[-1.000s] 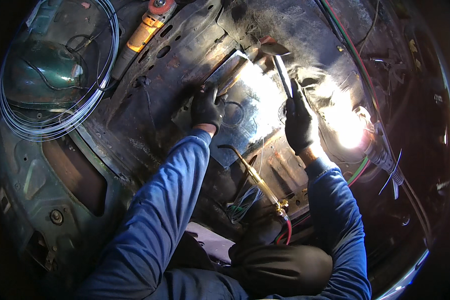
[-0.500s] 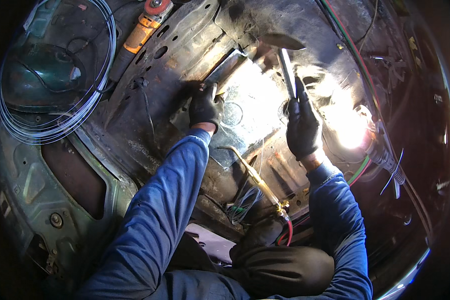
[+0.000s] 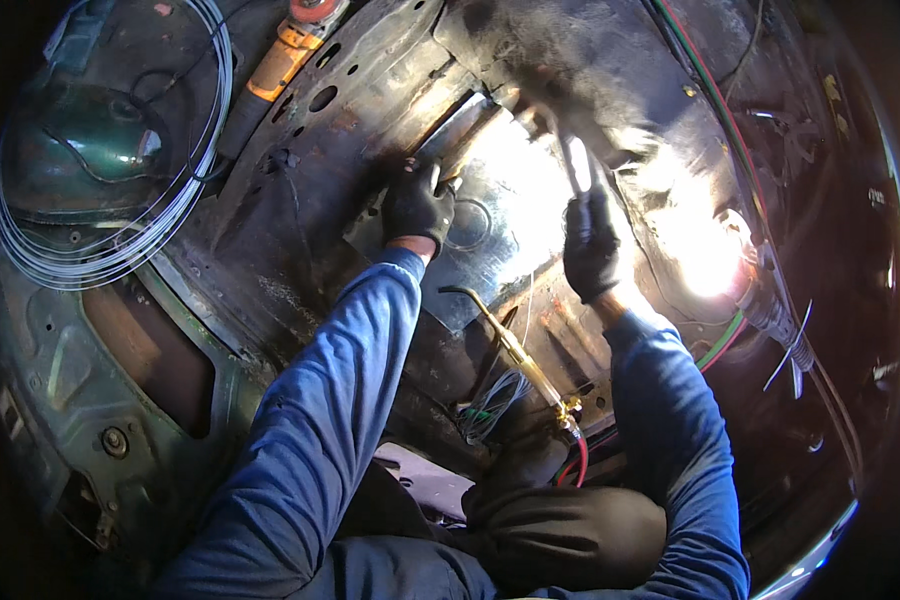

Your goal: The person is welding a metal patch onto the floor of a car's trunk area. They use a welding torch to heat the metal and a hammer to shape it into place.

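Observation:
A bright sheet-metal panel (image 3: pixel 490 235) with a round mark lies on the worn metal floor of a vehicle body. My left hand (image 3: pixel 417 208), in a black glove, is closed around the near end of a brownish bar (image 3: pixel 473 143) along the panel's far left edge. To its right, my gloved right hand (image 3: pixel 592 245) grips a hammer (image 3: pixel 579 165) by its shiny handle. Motion smears the hammer's head near the panel's far end. A brass torch (image 3: pixel 518 352) with a bent tip lies just nearer than the panel.
A glaring work lamp (image 3: pixel 715 262) sits at the right, its cable running down. An orange angle grinder (image 3: pixel 282 62) and coiled wire (image 3: pixel 215 130) lie at the far left. Red and green hoses (image 3: pixel 718 110) cross the far right. Thin wires (image 3: pixel 497 405) lie beside the torch.
The hammer has swung, its head now lower and blurred near the panel's far end. My right hand has shifted slightly left. My left hand keeps its hold on the bar.

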A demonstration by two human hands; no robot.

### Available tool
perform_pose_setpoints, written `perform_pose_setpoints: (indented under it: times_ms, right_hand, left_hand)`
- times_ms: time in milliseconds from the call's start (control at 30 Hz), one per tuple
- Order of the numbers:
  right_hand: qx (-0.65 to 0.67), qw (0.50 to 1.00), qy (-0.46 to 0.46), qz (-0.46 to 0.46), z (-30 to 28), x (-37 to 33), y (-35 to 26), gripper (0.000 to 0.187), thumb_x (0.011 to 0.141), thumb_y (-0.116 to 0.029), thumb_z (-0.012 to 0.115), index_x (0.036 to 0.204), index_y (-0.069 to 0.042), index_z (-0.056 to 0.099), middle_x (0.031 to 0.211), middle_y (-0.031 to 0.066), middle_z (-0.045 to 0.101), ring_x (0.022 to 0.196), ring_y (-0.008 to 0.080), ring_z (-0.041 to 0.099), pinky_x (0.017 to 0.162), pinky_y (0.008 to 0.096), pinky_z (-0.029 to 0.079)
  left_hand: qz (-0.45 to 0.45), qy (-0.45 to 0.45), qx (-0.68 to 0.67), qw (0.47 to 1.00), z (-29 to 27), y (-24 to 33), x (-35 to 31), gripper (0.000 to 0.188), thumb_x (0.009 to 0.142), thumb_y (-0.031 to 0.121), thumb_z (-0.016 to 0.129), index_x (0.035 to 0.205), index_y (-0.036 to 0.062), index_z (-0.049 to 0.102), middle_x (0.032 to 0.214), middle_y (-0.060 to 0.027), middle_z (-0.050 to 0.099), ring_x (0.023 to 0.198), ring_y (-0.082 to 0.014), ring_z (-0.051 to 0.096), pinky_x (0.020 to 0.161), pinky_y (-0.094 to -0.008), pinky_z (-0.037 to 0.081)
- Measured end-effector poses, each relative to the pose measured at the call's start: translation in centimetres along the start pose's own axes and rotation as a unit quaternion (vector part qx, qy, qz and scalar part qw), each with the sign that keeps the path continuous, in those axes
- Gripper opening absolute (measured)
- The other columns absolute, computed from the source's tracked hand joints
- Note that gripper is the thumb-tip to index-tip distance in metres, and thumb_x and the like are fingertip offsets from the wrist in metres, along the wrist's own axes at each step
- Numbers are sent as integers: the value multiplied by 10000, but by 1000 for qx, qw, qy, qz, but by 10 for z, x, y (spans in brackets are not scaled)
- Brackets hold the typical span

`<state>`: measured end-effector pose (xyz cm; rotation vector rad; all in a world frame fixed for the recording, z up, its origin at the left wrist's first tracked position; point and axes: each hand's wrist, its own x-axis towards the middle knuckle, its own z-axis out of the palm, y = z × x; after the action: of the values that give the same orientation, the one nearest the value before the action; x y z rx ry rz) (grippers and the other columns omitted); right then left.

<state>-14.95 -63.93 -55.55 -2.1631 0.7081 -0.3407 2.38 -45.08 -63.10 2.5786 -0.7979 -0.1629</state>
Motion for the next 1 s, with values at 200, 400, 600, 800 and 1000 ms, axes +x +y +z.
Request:
perform_pose_setpoints:
  times_ms: [200, 400, 600, 800, 1000]
  right_hand:
    - [-114, 988, -103, -11, 10, -13, 16, 508, 1109, -177, 577, 1600, -85, 488, 1385, 282, 665, 1227, 366, 682, 956, 450, 582]
    - [-80, 975, -201, 44, -17, -76, -11, 479, 1092, -181, 624, 1555, -87, 551, 1313, 216, 734, 1120, 363, 747, 932, 438, 595]
    - [11, 993, -85, 83, -5, -94, 39, 331, 1092, -116, 612, 1405, -14, 652, 1211, 220, 745, 1060, 299, 725, 966, 396, 566]
    - [-2, 990, -48, 129, -35, -42, 2, 409, 1142, -202, 544, 1497, -4, 587, 1236, 250, 730, 1073, 339, 721, 959, 417, 567]
    - [64, 996, 36, 40, -15, -23, -1, 467, 1144, -277, 547, 1539, -27, 540, 1187, 223, 748, 1043, 273, 735, 945, 395, 576]
  left_hand:
    - [-48, -47, -33, 997, 2, -2, -4, 478, 927, 346, 754, 1311, 61, 729, 1264, -275, 712, 1234, -460, 649, 1062, -510, 516]
    - [-35, -57, 12, 998, -9, -18, -26, 504, 906, 368, 793, 1347, 136, 722, 1297, -262, 697, 1224, -447, 652, 1058, -529, 525]
    - [-38, -66, -19, 997, -8, -5, -15, 459, 915, 334, 778, 1288, 68, 748, 1299, -277, 701, 1250, -451, 645, 1073, -527, 521]
    - [-15, -43, -21, 999, -10, 11, 5, 446, 918, 334, 798, 1266, 58, 753, 1256, -249, 718, 1211, -426, 663, 1039, -497, 535]
    - [20, -18, -11, 1000, 0, 4, 10, 424, 908, 313, 812, 1256, 80, 746, 1169, -245, 733, 1130, -431, 685, 960, -508, 551]
